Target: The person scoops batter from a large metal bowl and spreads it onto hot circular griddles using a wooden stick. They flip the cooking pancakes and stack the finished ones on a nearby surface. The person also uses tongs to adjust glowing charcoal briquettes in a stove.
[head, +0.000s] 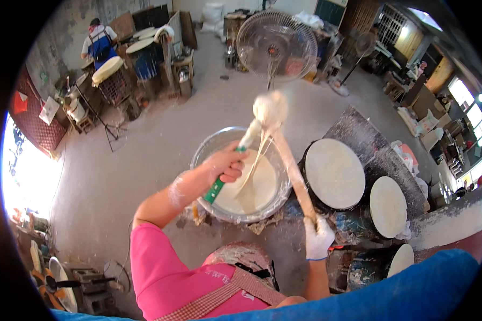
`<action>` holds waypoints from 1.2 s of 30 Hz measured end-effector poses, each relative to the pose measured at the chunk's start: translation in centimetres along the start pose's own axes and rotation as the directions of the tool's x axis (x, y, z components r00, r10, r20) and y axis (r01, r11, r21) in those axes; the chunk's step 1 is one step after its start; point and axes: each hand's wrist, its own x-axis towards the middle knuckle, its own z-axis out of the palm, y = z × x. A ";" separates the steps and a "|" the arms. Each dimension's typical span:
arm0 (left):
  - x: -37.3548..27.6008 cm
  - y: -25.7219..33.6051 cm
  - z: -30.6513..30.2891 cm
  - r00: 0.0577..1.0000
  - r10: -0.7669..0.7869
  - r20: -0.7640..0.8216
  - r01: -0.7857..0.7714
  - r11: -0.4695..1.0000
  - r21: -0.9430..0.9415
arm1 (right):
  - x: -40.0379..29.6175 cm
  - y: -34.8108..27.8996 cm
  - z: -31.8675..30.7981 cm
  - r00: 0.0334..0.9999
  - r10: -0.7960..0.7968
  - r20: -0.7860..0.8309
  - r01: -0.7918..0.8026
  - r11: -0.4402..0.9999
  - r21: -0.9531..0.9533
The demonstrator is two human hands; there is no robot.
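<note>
My left hand, bare and dusted white, grips the green handle of a tool whose far end is coated in pale batter. In my right hand, in a white knit glove, is the lower end of a long wooden stick. A lump of sticky pale dough covers the stick's top end, and the tool's coated end touches or nearly touches it. Stretchy strands hang from the lump into the pale batter in a large clear-rimmed basin in front of me.
Drums with round pale tops stand at right, beside a flour-dusted dark board. A large floor fan is ahead. A person in a blue apron works far left, near a tripod. Another fan sits lower left.
</note>
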 end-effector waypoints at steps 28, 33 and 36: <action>10.9 -31.7 28.2 0.354 -0.843 0.406 0.920 0.392 0.011 | -36.9 16.3 -21.2 0.617 0.781 -0.096 -0.774 0.624 0.109; 4.8 -48.9 46.1 0.177 -0.923 0.342 0.967 0.228 0.114 | -55.8 11.9 -31.0 0.075 0.920 -0.385 -0.944 0.190 0.269; 5.1 -60.0 55.2 0.061 -0.906 0.419 0.815 0.287 0.503 | -61.9 10.1 -36.4 -0.111 0.779 -0.617 -0.982 0.010 0.190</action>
